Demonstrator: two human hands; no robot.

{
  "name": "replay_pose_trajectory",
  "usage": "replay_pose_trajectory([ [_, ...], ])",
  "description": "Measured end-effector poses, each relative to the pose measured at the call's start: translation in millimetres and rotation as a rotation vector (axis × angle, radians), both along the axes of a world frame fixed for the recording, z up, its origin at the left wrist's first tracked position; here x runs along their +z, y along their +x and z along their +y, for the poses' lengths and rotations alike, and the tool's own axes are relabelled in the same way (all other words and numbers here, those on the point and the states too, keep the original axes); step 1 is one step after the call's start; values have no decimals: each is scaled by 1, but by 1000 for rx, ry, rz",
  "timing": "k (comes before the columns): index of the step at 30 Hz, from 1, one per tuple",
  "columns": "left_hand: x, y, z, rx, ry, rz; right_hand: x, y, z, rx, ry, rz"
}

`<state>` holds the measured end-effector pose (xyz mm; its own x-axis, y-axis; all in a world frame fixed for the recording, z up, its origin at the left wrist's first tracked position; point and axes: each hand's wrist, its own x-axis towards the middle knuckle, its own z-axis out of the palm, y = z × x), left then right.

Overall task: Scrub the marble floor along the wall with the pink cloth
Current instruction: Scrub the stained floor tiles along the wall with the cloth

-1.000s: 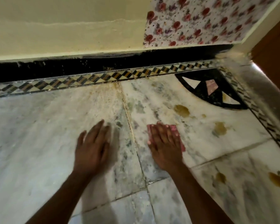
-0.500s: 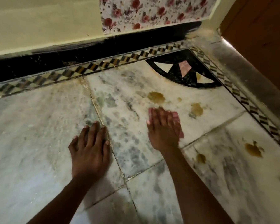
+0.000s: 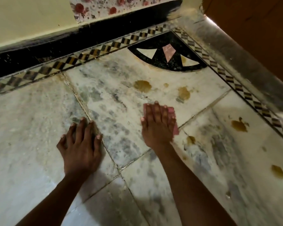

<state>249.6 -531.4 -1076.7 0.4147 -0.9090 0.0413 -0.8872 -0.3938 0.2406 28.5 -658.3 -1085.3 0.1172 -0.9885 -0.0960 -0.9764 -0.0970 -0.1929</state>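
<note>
My right hand (image 3: 156,123) lies flat on the pink cloth (image 3: 173,119), pressing it against the marble floor (image 3: 31,121). Only the cloth's right edge shows past my fingers. To the left, my left hand (image 3: 81,144) rests palm down on the floor with fingers spread, across a tile joint. The marble is white with grey blotches. Two brown stains (image 3: 142,86) sit just beyond the cloth. The yellow wall (image 3: 31,18) with its black skirting (image 3: 55,46) runs along the far side.
A chequered inlay border (image 3: 88,54) follows the skirting and turns at the corner along a grey threshold (image 3: 245,62). A black fan-shaped inlay (image 3: 168,54) fills the corner. More brown stains (image 3: 238,125) lie at the right. Floral paper (image 3: 104,7) covers part of the wall.
My right hand with the cloth has slid toward the corner and the brown stains. My left hand curled its fingers and shifted slightly. My view turned right toward the corner.
</note>
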Motion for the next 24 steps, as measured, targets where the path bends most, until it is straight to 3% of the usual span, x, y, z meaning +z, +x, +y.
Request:
replay_pose_trajectory([
  [5,1,-3,1,2,-31,-6,8,-28,78,310,-109,-50],
  [7,1,-4,2,-23,-43,-15,8,-72,102,181,-65,3],
  [9,1,-8,2,-67,-45,-38,6,-99,87,-98,-39,35],
  [11,0,-11,4,-137,-35,-52,9,-91,54,-334,49,-41],
  [14,4,-21,8,-242,-37,-42,12,-59,48,-178,61,-68],
  [16,9,-52,14,-300,-38,9,10,-66,92,59,-44,-31],
  [18,11,-95,23,-333,-51,87,13,-97,147,155,-111,-39],
  [21,4,-150,33,-353,-53,125,5,-140,162,-93,-127,2],
  [24,-8,-159,35,-317,-85,28,-3,-132,98,-254,1,5],
])
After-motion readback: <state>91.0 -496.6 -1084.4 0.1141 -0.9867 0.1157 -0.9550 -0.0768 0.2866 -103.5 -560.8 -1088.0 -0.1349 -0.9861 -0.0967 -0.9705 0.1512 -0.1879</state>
